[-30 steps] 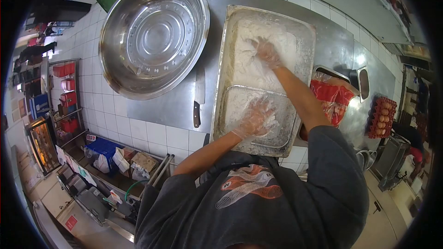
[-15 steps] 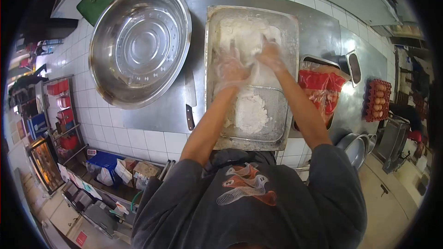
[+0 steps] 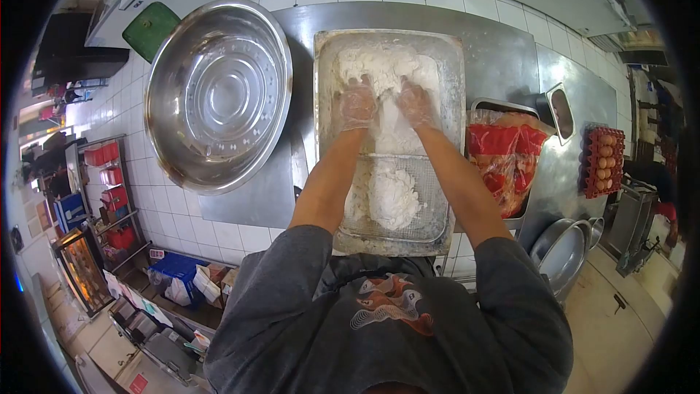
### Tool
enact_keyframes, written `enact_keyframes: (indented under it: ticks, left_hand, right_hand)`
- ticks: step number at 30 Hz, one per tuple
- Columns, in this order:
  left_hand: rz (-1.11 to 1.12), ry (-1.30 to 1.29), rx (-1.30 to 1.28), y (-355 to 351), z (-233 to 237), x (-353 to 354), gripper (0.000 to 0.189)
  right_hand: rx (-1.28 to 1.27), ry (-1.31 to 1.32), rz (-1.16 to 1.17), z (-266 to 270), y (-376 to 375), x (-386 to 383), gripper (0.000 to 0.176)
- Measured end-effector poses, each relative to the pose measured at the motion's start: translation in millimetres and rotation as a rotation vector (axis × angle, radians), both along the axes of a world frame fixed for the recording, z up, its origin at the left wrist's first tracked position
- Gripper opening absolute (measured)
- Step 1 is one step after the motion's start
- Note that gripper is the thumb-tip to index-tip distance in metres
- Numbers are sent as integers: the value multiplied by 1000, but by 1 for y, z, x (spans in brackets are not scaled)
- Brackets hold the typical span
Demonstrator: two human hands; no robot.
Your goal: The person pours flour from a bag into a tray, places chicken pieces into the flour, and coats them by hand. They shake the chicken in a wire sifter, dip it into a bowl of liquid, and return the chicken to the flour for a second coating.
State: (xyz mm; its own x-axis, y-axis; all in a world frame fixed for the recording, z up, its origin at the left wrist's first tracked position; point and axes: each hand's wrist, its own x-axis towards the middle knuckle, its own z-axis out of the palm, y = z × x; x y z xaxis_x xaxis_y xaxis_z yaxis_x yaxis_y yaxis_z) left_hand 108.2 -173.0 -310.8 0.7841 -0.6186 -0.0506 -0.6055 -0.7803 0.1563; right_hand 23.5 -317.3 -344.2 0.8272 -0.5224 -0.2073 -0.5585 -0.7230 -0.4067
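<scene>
My left hand (image 3: 357,107), in a clear flour-dusted plastic glove, lies in the white flour (image 3: 390,62) with its fingers stretched forward and slightly bent. To its right, my right hand (image 3: 414,104), gloved the same way, also touches the flour, fingers apart. Flour partly covers the fingertips of both hands. A worn metal tray (image 3: 319,95) holds the flour. In its near half sits a wire mesh basket (image 3: 432,175) with a mound of flour (image 3: 394,201) on it.
Left of the tray stands a large steel bowl (image 3: 230,95), with a knife (image 3: 297,160) partly hidden by my arm. To the right are a red-and-clear bag of meat (image 3: 503,149) in a metal pan, a small steel container (image 3: 560,113) and a red egg tray (image 3: 604,160).
Both hands, blurred and spread wide before, now rest lower in the flour and look sharp. The camera view has shifted, so the tray appears slightly lower and further left.
</scene>
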Motion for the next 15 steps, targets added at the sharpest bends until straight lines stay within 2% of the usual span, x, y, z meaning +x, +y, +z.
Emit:
enact_keyframes:
  ticks: [2, 5, 7, 9, 11, 13, 14, 15]
  left_hand:
    - [36, 141, -48, -1, 8, 2, 42]
    - [134, 310, -119, -2, 32, 3, 46]
    - [184, 396, -204, 1, 47, 3, 49]
    - [193, 451, -278, 2, 40, 7, 51]
    - [136, 543, -281, 6, 1, 17, 54]
    - [94, 619, -310, 14, -33, 24, 57]
    - [82, 642, -336, 19, -42, 26, 59]
    - [171, 728, -446, 20, -1, 21, 62]
  right_hand:
    - [30, 38, -38, -9, -1, 3, 41]
    - [101, -22, -155, 27, -1, 1, 32]
    - [389, -99, -299, 50, -2, -7, 39]
    - [575, -130, -313, 46, -10, -15, 42]
    - [660, -111, -193, 14, -25, -22, 40]
    - [623, -2, -16, 33, -27, -26, 35]
    - [734, -11, -57, 43, -25, -28, 33]
    - [841, -19, -102, 52, -24, -30, 30]
